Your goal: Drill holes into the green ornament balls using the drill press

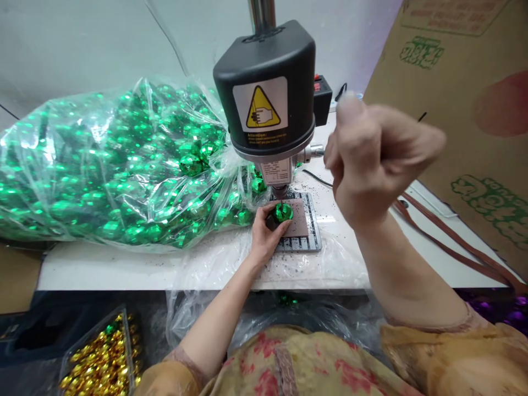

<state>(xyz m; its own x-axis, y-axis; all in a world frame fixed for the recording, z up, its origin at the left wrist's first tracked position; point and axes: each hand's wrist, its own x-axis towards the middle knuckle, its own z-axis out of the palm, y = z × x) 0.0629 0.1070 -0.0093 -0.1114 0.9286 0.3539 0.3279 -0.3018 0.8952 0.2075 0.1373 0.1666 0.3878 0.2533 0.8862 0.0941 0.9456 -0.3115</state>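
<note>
A shiny green ball (284, 212) rests on a brownish pad (300, 219) over the metal base of a small drill press (266, 88). My left hand (266, 231) grips the ball between thumb and fingers, right under the drill chuck. Raised at the right of the press, my right hand (367, 148) is closed by the end of the press's side lever (317, 150); what its fingers wrap round is hidden. Dark shavings lie scattered about the base.
A clear plastic bag (111, 165) full of green balls fills the left of the white table (124, 272). A large cardboard box (466, 110) and brown straps (454, 242) are at the right. Gold balls (99, 357) fill a container at lower left.
</note>
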